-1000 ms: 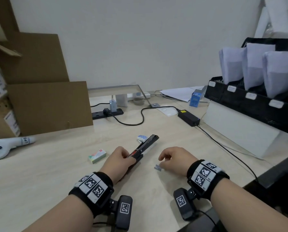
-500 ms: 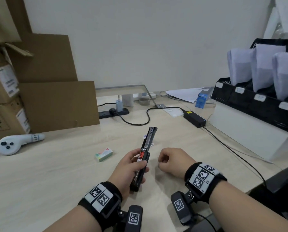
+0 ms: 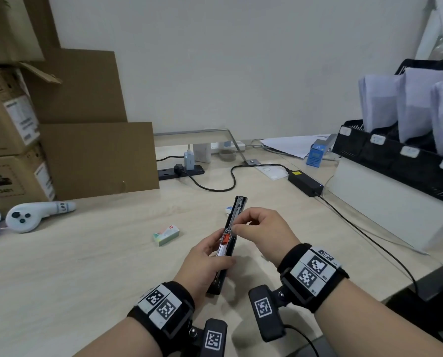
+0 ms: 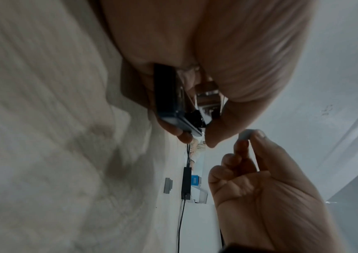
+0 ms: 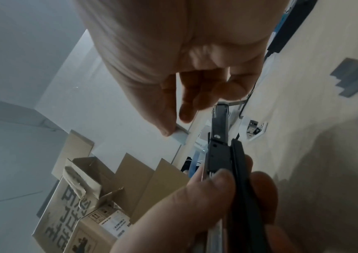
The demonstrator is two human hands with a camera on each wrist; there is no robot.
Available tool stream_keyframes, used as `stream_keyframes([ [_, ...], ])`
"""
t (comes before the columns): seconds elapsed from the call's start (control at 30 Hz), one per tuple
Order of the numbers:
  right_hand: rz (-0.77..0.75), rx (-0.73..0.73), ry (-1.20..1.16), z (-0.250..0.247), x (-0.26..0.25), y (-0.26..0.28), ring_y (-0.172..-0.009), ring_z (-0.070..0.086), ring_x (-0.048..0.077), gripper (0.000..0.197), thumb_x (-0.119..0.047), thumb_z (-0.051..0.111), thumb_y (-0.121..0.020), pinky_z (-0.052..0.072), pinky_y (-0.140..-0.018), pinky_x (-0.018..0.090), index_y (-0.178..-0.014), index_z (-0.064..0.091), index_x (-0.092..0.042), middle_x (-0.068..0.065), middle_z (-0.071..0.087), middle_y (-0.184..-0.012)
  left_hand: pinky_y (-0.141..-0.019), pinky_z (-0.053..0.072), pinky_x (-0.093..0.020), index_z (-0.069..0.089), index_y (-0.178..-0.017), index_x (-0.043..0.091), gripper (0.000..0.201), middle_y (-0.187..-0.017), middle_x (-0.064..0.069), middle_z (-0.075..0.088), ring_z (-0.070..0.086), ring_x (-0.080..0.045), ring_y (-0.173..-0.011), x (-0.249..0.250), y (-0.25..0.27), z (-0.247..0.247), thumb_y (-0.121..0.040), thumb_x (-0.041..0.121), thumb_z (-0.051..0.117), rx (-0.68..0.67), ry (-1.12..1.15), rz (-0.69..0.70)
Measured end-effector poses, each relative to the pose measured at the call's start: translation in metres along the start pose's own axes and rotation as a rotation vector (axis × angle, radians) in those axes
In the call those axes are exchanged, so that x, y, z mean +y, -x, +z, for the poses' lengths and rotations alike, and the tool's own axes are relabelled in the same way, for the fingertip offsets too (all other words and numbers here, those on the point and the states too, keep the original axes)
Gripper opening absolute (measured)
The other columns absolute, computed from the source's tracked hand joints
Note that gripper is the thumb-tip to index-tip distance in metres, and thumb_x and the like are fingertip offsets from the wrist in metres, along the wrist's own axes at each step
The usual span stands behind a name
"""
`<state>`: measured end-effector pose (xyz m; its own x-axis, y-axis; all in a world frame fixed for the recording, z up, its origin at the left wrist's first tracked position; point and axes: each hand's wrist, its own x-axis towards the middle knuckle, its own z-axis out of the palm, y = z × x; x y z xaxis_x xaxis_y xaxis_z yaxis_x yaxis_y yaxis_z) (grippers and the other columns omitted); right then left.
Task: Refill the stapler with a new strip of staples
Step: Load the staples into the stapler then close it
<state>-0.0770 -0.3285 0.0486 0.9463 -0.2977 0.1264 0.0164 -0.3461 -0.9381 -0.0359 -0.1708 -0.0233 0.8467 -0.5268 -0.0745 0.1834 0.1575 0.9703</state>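
Observation:
A long black stapler point(image 3: 229, 238) is swung open flat, its metal channel and red pusher point(image 3: 224, 238) facing up. My left hand point(image 3: 206, 256) grips its near half above the desk; the grip also shows in the left wrist view point(image 4: 173, 106) and the right wrist view point(image 5: 219, 164). My right hand point(image 3: 260, 228) pinches a short silver strip of staples point(image 5: 179, 137) between thumb and forefinger, right beside the channel. The strip point(image 4: 244, 135) is small and pale in the left wrist view. In the head view the fingers hide it.
A small green and white staple box point(image 3: 166, 234) lies left of the stapler, another small blue box point(image 3: 229, 208) behind it. A white controller point(image 3: 35, 215) and cardboard boxes point(image 3: 14, 140) stand at the left. A power brick point(image 3: 305, 182) with cable and black file trays point(image 3: 400, 155) occupy the right.
My left hand lifted the open stapler off the desk and turned it lengthwise. My right hand rose from the desk with the staple strip and came up to the channel.

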Motion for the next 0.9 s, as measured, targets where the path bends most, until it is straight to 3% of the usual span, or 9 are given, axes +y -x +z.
stream_keyframes([
  [0.13, 0.049, -0.007, -0.045, 0.006, 0.003, -0.001, -0.048, 0.052, -0.004, 0.005, -0.006, 0.073, -0.082, 0.039, -0.051, 0.01, -0.078, 0.074, -0.008, -0.009, 0.063, -0.062, -0.078, 0.054, -0.042, 0.073, -0.123, 0.041, 0.067, -0.118, -0.013, 0.074, 0.066, -0.023, -0.084, 0.001, 0.002, 0.001, -0.07, 0.001, 0.073, -0.019, -0.015, 0.016],
  [0.2, 0.051, -0.031, -0.002, 0.009, 0.005, -0.001, -0.051, 0.053, -0.004, 0.006, -0.008, 0.072, -0.083, 0.042, -0.056, 0.014, -0.078, 0.074, -0.01, -0.009, 0.064, -0.064, -0.075, 0.053, -0.042, 0.072, -0.126, 0.04, 0.069, -0.109, -0.013, 0.076, 0.063, -0.025, -0.079, 0.001, 0.001, 0.002, -0.07, 0.0, 0.072, -0.026, -0.024, 0.019],
  [0.33, 0.005, -0.052, 0.154, 0.012, 0.007, 0.0, -0.06, 0.057, 0.001, 0.007, -0.014, 0.071, -0.083, 0.047, -0.062, 0.018, -0.077, 0.073, -0.013, -0.008, 0.066, -0.068, -0.072, 0.052, -0.039, 0.07, -0.13, 0.037, 0.071, -0.094, 0.005, 0.075, 0.063, -0.022, -0.075, 0.0, 0.001, 0.002, -0.069, 0.001, 0.072, -0.027, -0.024, 0.008],
  [0.4, -0.009, -0.045, 0.211, 0.013, 0.008, -0.001, -0.064, 0.058, 0.005, 0.006, -0.017, 0.07, -0.082, 0.051, -0.067, 0.024, -0.076, 0.072, -0.015, -0.003, 0.068, -0.071, -0.072, 0.052, -0.04, 0.069, -0.131, 0.036, 0.072, -0.091, 0.008, 0.076, 0.062, -0.022, -0.075, -0.001, 0.001, 0.001, -0.069, 0.001, 0.072, -0.029, -0.028, 0.007],
  [0.57, -0.005, -0.035, 0.268, 0.015, 0.013, -0.001, -0.067, 0.059, 0.009, 0.006, -0.02, 0.069, -0.08, 0.053, -0.071, 0.031, -0.075, 0.072, -0.017, 0.005, 0.073, -0.079, -0.073, 0.05, -0.038, 0.069, -0.13, 0.038, 0.071, -0.099, -0.003, 0.074, 0.06, -0.023, -0.078, -0.001, 0.001, 0.001, -0.071, -0.001, 0.071, -0.05, -0.041, 0.01],
  [0.73, 0.014, -0.008, 0.189, 0.016, 0.015, -0.002, -0.067, 0.059, 0.01, 0.008, -0.017, 0.07, -0.082, 0.051, -0.069, 0.028, -0.075, 0.072, -0.012, 0.0, 0.068, -0.072, -0.075, 0.053, -0.04, 0.07, -0.13, 0.036, 0.071, -0.103, -0.001, 0.074, 0.063, -0.025, -0.08, -0.003, 0.0, 0.001, -0.069, -0.001, 0.072, -0.032, -0.035, 0.004],
  [0.9, 0.041, 0.016, 0.111, 0.014, 0.015, -0.004, -0.07, 0.061, 0.013, 0.009, -0.015, 0.07, -0.082, 0.055, -0.077, 0.037, -0.074, 0.072, -0.01, 0.002, 0.068, -0.073, -0.075, 0.054, -0.042, 0.071, -0.129, 0.035, 0.071, -0.106, 0.0, 0.075, 0.064, -0.027, -0.078, -0.004, -0.001, 0.001, -0.067, -0.001, 0.073, -0.025, -0.029, 0.005],
])
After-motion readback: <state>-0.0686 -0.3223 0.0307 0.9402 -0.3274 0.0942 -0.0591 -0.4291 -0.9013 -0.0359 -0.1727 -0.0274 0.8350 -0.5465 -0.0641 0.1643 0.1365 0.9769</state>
